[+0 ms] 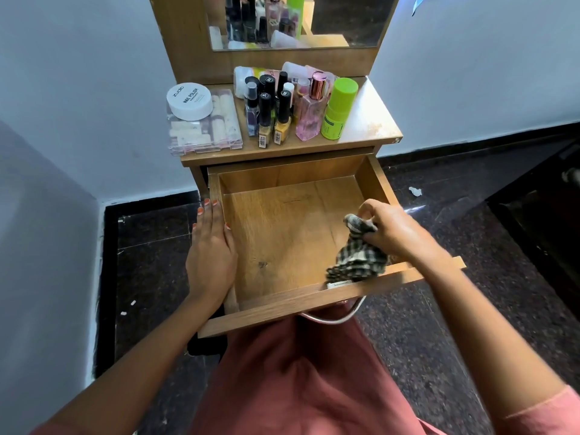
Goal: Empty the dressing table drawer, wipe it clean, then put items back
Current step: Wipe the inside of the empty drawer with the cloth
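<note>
Label check first. The white round jar (189,101) read "ZUDIO" and "NAIL POLISH" on its lid; the smaller line beneath was too fine to read. It sat on a clear plastic box (204,130) of pale, rounded pieces at the left end of the counter (367,117). The two yellow polish bottles (273,128) carried barcode stickers low on the front, with no digits legible. The lime-green cylinder (337,109) bore a dark label that could not be read. Beside it stood a square pink glass bottle (309,114) with a rose-metal cap, among tall black-capped bottles. The mirror (345,20) above repeated these tops.

The drawer (282,233), of wood-grain laminate, stood pulled out below the counter. Its floor was bare, with a dark scuff near the middle and a thin scratch towards the back. A curved metal handle (332,318) hung from its front panel.

Your left hand (212,252) lay flat along the drawer's left wall, fingers straight and together and holding nothing, with orange varnish on the nails. Your right hand (392,233) had its fingers curled tight round a black-and-white checked cloth (357,255). The cloth was bunched and hung into the drawer's front right corner, against the front panel. A small white tag showed at its lower edge.

The floor (439,309) was dark speckled stone.
</note>
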The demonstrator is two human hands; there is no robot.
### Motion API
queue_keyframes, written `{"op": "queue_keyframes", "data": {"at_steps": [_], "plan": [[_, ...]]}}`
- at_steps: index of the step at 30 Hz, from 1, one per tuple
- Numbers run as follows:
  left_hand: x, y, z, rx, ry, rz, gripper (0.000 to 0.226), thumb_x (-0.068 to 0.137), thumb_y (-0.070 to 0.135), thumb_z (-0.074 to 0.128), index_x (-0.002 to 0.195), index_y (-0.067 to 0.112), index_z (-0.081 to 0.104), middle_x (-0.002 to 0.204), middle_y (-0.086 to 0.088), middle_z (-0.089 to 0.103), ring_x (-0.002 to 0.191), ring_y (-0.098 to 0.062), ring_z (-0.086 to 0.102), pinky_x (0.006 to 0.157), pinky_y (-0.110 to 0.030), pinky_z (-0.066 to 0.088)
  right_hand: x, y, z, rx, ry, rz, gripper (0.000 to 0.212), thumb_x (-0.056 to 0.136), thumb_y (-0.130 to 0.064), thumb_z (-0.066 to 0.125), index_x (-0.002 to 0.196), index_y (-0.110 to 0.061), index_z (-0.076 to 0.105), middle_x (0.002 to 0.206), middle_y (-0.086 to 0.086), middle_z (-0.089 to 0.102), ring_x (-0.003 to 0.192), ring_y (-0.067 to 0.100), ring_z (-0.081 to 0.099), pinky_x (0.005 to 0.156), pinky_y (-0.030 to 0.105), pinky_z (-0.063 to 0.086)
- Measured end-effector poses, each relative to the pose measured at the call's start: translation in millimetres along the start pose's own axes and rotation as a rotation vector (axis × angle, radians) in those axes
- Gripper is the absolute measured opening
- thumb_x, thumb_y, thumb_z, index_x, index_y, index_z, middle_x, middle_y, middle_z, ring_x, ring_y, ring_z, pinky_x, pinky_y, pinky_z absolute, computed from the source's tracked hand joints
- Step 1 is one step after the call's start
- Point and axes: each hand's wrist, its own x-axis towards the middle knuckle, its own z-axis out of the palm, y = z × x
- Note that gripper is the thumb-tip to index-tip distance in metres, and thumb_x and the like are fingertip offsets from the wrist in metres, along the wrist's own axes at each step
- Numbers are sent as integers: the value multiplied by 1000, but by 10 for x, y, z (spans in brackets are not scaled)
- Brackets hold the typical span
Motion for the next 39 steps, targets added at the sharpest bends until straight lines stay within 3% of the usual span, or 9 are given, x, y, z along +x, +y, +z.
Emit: {"op": "queue_keyframes", "data": {"at_steps": [3, 5, 9, 12, 16, 25, 33, 39], "plan": [[1, -5, 6, -6, 5, 2, 47, 99, 17, 30, 144, 8, 22, 154, -9, 20, 143, -22, 16, 117, -38, 18, 69, 175, -237, -304, -143, -196, 41, 81, 6, 49, 103, -25, 65, 124, 2, 57, 106, 26, 57, 67, 32, 49], [3, -2, 11, -15, 7, 0, 47, 99, 17, 31, 144, 8, 22, 154, -10, 20, 143, -22, 17, 117, -39, 20, 79, 314, -335, -439, -242, -236, 41, 80, 6, 50, 96, -27, 68, 124, -3, 56, 109, 22, 56, 60, 21, 44], [1, -6, 16, -16, 8, -9, 46, 99, 17, 31, 144, 8, 23, 154, -9, 21, 143, -22, 17, 115, -43, 25, 68, 398, -334, -617, -373, -332, 39, 82, 2, 54, 98, -31, 68, 118, -9, 56, 110, 15, 54, 54, 13, 36], [-6, -8, 16, -20, 2, -9, 47, 99, 17, 31, 144, 8, 23, 154, -9, 21, 143, -22, 17, 115, -42, 25, 76, 339, -256, -599, -437, -367, 37, 83, 0, 55, 100, -31, 68, 115, -8, 59, 109, 14, 55, 55, 14, 39], [1, 4, 17, -5, -2, -10, 47, 99, 17, 30, 144, 8, 21, 154, -8, 19, 143, -21, 16, 117, -39, 22, 93, 215, -110, -591, -465, -418, 43, 82, 3, 48, 103, -30, 68, 117, -6, 62, 110, 16, 56, 74, 31, 53], [-2, 10, 3, -3, 1, -7, 47, 99, 17, 29, 144, 7, 21, 154, -9, 19, 143, -22, 16, 117, -35, 17, 87, 63, 107, -410, -408, -494, 52, 72, 3, 45, 99, -35, 68, 113, -13, 63, 101, 13, 57, 69, 30, 48], [-13, 4, -5, -4, 2, -3, 47, 99, 19, 27, 144, 8, 20, 154, -8, 18, 144, -19, 14, 118, -33, 13, 139, 339, -80, -606, -453, -326, 37, 82, 0, 47, 91, -29, 67, 110, -6, 62, 105, 15, 54, 53, 20, 38], [-13, 5, 1, -19, 1, -6, 47, 99, 19, 27, 145, 9, 20, 155, -7, 17, 144, -18, 14, 119, -34, 15, 145, 314, -35, -606, -390, -373, 36, 81, -4, 46, 88, -32, 68, 104, -11, 65, 100, 13, 57, 58, 23, 40]]}}
